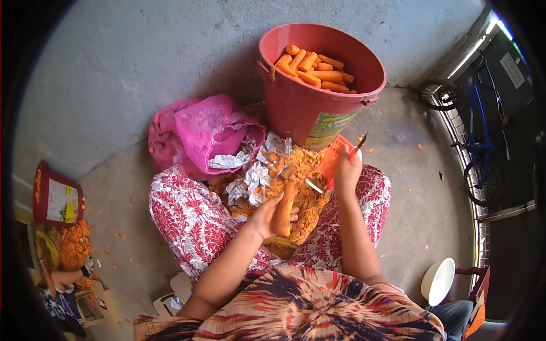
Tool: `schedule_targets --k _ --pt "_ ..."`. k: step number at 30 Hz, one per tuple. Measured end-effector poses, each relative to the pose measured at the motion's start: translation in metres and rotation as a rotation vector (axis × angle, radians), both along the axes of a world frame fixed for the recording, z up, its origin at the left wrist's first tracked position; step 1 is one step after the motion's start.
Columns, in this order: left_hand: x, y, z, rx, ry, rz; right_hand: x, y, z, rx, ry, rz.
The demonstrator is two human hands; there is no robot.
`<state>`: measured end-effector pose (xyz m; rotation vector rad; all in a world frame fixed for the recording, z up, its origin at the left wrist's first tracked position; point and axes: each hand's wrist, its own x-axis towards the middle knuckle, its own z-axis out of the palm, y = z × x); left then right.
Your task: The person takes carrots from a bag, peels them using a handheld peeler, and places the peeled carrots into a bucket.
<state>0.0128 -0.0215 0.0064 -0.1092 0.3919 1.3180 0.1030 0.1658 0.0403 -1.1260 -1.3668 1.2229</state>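
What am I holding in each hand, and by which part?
Your left hand holds a carrot around its middle. Your right hand grips a red tool with a dark tip; the gripped part is hidden.

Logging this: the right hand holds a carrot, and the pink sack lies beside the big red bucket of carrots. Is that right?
One slip: the head view shows the carrot in the left hand. The pink sack does lie beside the big red bucket of carrots.
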Motion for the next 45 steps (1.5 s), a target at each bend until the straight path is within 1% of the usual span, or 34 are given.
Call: schedule_targets --k 2,3,4,6,7,8,9,11,13,14,15,16,18,19,20,21,24,25,28,29,30,32,33,34,35,36,37,40,41,44,45 --pt "-0.003 0.005 -0.013 0.041 -0.027 0.038 -0.005 -0.029 0.017 -0.092 0.042 0.087" --pt "-0.005 0.005 -0.023 0.145 -0.088 0.035 -0.006 -0.043 0.027 -0.139 0.038 0.167" --pt "-0.007 0.004 -0.022 0.083 -0.008 0.043 -0.007 -0.053 0.030 -0.199 0.031 0.255" --pt "-0.010 0.002 -0.016 -0.042 0.148 0.057 -0.016 -0.071 0.021 -0.189 0.084 0.287" --pt "-0.008 0.004 -0.006 0.078 0.093 0.047 -0.018 -0.079 0.017 -0.207 0.066 0.318" --pt "-0.005 0.006 -0.003 0.040 0.105 0.092 -0.017 -0.084 0.013 -0.224 0.047 0.349" --pt "-0.001 0.008 -0.001 0.001 0.117 0.136 -0.018 -0.085 0.010 -0.141 -0.071 0.377" --pt "0.001 0.010 0.002 -0.058 0.152 0.188 -0.016 -0.087 0.013 -0.128 -0.025 0.355" --pt "-0.009 0.013 -0.019 -0.141 0.157 0.238 -0.013 -0.080 0.014 -0.141 -0.018 0.377" --pt "-0.015 0.012 -0.030 -0.183 0.158 0.263 -0.007 -0.074 0.016 -0.037 -0.180 0.446" --pt "-0.023 0.009 -0.029 -0.226 0.224 0.256 0.001 -0.068 0.019 0.068 -0.343 0.512" --pt "-0.029 0.006 -0.030 -0.252 0.249 0.300 0.004 -0.064 0.022 0.176 -0.506 0.576" --pt "-0.037 0.003 -0.033 -0.302 0.300 0.387 0.010 -0.065 0.017 0.266 -0.584 0.672" --pt "-0.039 0.004 -0.034 -0.242 0.325 0.443 0.014 -0.068 0.011 0.310 -0.622 0.720" --pt "-0.039 0.006 -0.033 -0.246 0.335 0.461 0.016 -0.070 0.006 0.353 -0.660 0.768" --pt "-0.038 0.009 -0.031 -0.250 0.346 0.480 0.015 -0.073 0.002 0.382 -0.640 0.814" --pt "-0.039 0.007 -0.031 -0.197 0.362 0.486 0.010 -0.079 0.000 0.345 -0.709 0.800" --pt "-0.040 0.006 -0.030 -0.166 0.364 0.482 0.009 -0.079 -0.002 0.277 -0.723 0.791" --pt "-0.035 0.008 -0.017 -0.222 0.608 0.650 0.010 -0.077 -0.015 0.138 -0.854 0.754" --pt "-0.034 0.010 -0.012 -0.186 0.699 0.714 0.011 -0.076 -0.031 0.063 -0.842 0.780" --pt "-0.036 0.011 -0.020 -0.210 1.113 0.753 0.013 -0.074 -0.054 -0.011 -0.829 0.806" --pt "-0.041 0.014 -0.042 -0.245 1.949 0.775 0.011 -0.077 -0.063 -0.118 -0.831 0.823" --pt "-0.034 0.010 -0.015 -0.327 2.305 0.706 0.007 -0.081 -0.059 -0.150 -0.847 0.811" --pt "-0.034 0.009 -0.017 -0.301 2.151 0.718 0.004 -0.084 -0.056 -0.182 -0.862 0.797" --pt "-0.034 0.010 -0.021 -0.276 1.996 0.725 0.003 -0.086 -0.059 -0.153 -0.813 0.764" --pt "-0.033 0.010 -0.017 -0.251 1.842 0.728 0.000 -0.087 -0.056 -0.151 -0.819 0.741" --pt "-0.029 0.009 -0.003 -0.277 1.905 0.760 -0.002 -0.088 -0.050 -0.148 -0.825 0.718" --pt "-0.024 0.006 -0.002 -0.212 2.058 0.747 -0.006 -0.092 -0.034 -0.115 -0.853 0.684" --pt "-0.022 0.007 -0.001 -0.213 2.077 0.809 -0.007 -0.093 -0.032 -0.098 -0.864 0.677" --pt "-0.014 0.007 0.004 -0.233 2.035 0.763 -0.007 -0.094 -0.049 0.002 -0.908 0.664" --pt "-0.013 0.007 0.003 -0.223 2.034 0.772 -0.008 -0.094 -0.047 0.004 -0.919 0.658"
